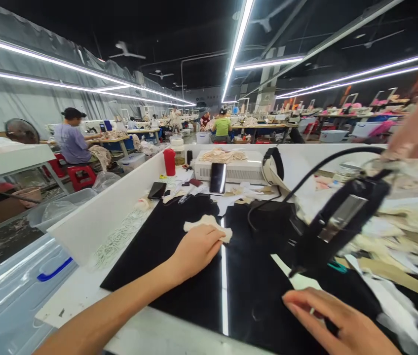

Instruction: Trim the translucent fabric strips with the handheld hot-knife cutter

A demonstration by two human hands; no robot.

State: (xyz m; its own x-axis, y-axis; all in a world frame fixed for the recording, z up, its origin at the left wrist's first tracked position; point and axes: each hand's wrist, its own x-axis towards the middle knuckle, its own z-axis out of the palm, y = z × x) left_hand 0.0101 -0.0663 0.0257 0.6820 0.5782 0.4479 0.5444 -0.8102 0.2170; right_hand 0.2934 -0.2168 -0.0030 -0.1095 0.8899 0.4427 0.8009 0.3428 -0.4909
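Note:
My left hand (197, 249) lies on the black mat (179, 266), its fingers resting on a small beige fabric piece (205, 223) and pressing it down. My right hand (336, 320) is at the lower right, fingers curled and pinched over a black tool; what they grip is partly hidden. The black tool with a metal plate (338, 222) slants up from near that hand, and a black cable (327, 165) runs from it.
A white machine (231, 170) with beige pieces on top and a phone leaning against it stands at the back. A red bottle (169, 161), a dark phone (157, 190) and scraps lie nearby. Beige fabric piles up on the right (404, 222). Other workers sit at distant tables.

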